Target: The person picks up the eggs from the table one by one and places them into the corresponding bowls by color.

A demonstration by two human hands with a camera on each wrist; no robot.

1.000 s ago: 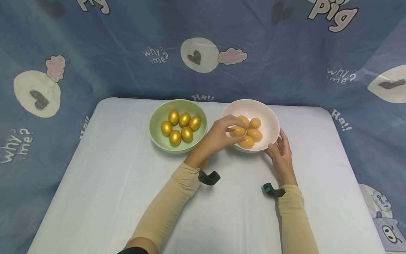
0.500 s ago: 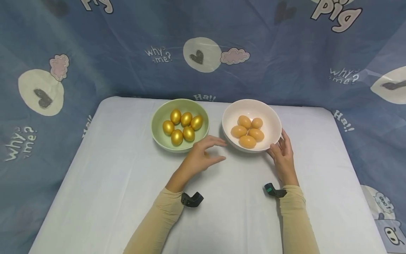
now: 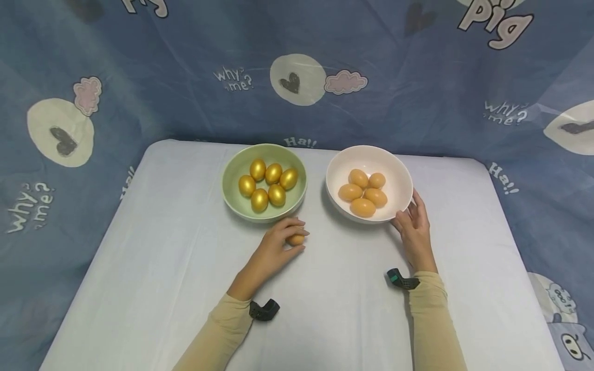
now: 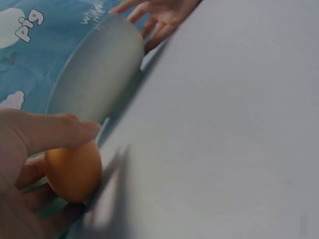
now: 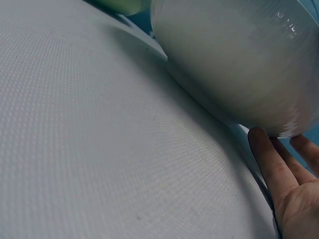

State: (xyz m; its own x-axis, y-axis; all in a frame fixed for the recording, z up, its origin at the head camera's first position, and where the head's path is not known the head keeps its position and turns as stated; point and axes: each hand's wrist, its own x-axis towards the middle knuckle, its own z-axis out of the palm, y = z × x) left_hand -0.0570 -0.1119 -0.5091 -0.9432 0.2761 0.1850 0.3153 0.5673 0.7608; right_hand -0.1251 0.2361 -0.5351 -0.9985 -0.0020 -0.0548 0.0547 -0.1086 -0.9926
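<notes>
On the white tabletop, my left hand [image 3: 275,247] holds a brown egg [image 3: 295,239], just in front of the green bowl [image 3: 226,198]. In the left wrist view the thumb lies on top of the egg [image 4: 75,172] and the fingers are behind it. My right hand [image 3: 414,234] rests against the right side of the white bowl [image 3: 396,175]; in the right wrist view its fingertips touch the outer wall of the bowl [image 5: 229,64]. Several brown eggs [image 3: 363,207] lie in the white bowl, and several shiny golden eggs [image 3: 259,200] lie in the green one.
Both bowls stand side by side near the back edge of the table [image 3: 185,216], with a small gap between them. A blue cloth [image 3: 185,77] with printed cartoons hangs behind. Black wrist cameras [image 3: 264,310] sit on both wrists.
My left hand has drawn back from over the white bowl, moved left and toward me, and closed round the brown egg on the table. The right hand has stayed at the white bowl.
</notes>
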